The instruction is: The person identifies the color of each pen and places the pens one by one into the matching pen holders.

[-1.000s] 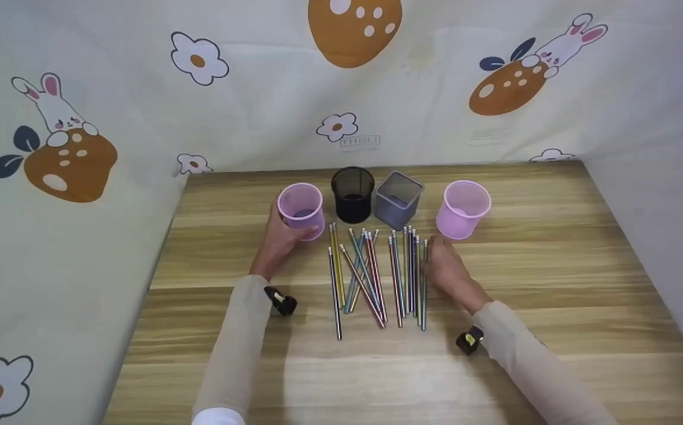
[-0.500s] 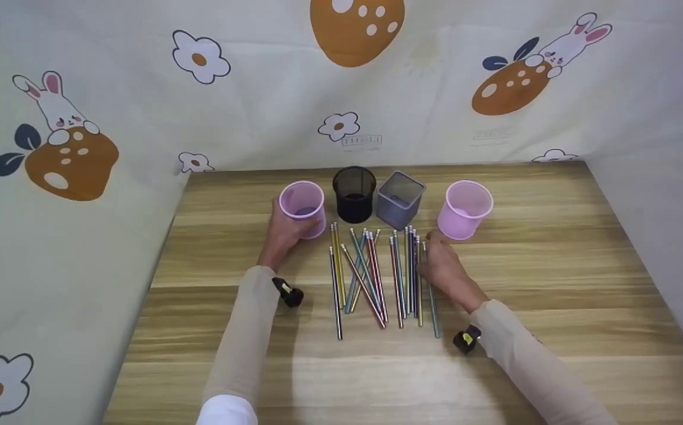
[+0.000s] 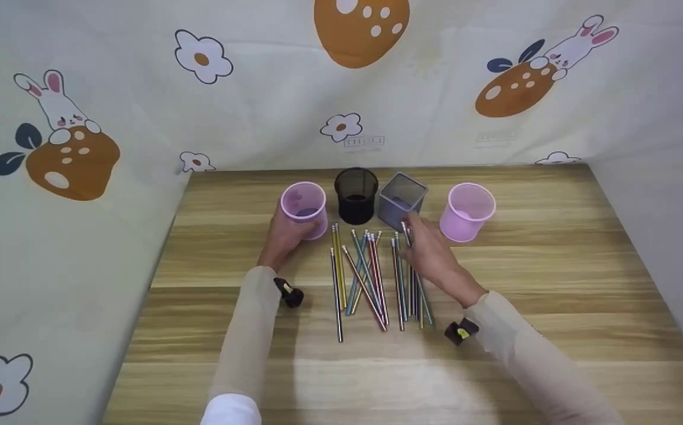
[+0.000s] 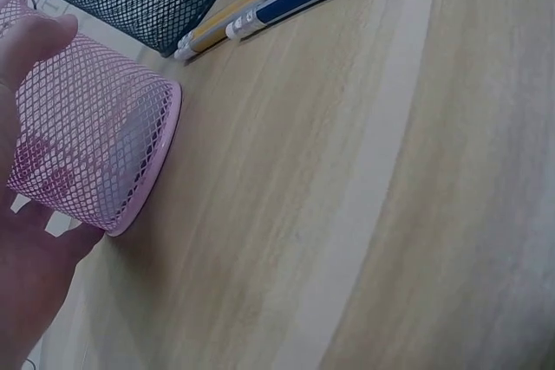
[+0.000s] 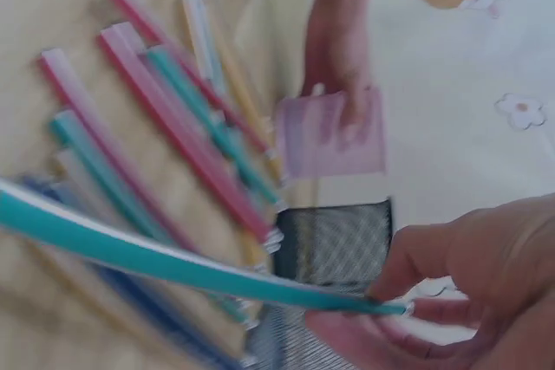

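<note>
Leftward goes the right hand [image 3: 432,251], teal pencil [image 5: 173,269] along with it, and I see it pinched near the eraser end. Loose pencils [image 3: 378,277] lie at eight o'clock, square holder [image 3: 400,199] at eleven, pink cup [image 3: 467,215] at one; at nine, the left hand [image 3: 284,237] grips another pink cup [image 3: 304,203].
</note>
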Action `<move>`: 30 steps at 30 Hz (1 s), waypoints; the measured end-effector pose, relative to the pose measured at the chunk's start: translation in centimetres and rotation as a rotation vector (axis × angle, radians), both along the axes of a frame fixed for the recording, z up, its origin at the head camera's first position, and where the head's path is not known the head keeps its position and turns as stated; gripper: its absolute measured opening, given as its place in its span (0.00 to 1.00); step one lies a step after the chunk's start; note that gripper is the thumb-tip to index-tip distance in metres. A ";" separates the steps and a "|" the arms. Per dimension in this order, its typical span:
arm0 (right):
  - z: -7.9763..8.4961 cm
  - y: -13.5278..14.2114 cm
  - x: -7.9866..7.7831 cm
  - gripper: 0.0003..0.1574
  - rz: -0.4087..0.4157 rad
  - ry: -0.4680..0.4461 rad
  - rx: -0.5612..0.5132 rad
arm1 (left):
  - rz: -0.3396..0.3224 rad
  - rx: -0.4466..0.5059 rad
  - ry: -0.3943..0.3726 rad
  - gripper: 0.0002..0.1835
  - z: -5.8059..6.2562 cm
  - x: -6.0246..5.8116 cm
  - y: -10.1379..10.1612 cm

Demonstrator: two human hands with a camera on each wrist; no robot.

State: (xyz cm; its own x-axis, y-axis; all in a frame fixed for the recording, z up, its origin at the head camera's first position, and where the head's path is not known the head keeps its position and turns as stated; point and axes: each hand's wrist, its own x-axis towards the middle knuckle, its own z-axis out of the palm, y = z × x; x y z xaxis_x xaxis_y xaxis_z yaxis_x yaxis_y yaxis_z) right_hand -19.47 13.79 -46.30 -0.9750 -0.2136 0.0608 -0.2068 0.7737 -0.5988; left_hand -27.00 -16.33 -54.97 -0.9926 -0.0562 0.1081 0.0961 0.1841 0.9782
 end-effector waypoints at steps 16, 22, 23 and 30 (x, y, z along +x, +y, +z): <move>5.6 -5.1 -4.3 0.37 0.120 0.022 -0.293 | -0.002 -0.051 0.001 0.50 0.2 0.0 -0.1; 6.9 -6.6 -6.1 0.34 0.056 0.066 -0.393 | 0.000 -0.079 -0.019 0.51 0.1 0.0 -0.1; 7.1 -6.9 -6.3 0.34 0.048 0.072 -0.411 | 0.002 -0.088 -0.024 0.51 0.1 0.0 -0.1; 8.2 -8.9 -8.5 0.29 -0.006 0.144 -0.501 | -0.009 -0.044 -0.008 0.52 0.6 0.4 -0.3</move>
State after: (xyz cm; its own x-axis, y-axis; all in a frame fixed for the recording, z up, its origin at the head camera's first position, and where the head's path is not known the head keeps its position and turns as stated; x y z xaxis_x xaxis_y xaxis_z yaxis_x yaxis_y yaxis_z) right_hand -27.96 4.89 -38.05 -0.9504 -0.1179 0.2879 -0.3108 0.4007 -0.8619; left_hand -26.59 -16.61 -54.35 -0.9939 -0.0423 0.1020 0.0899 0.2259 0.9700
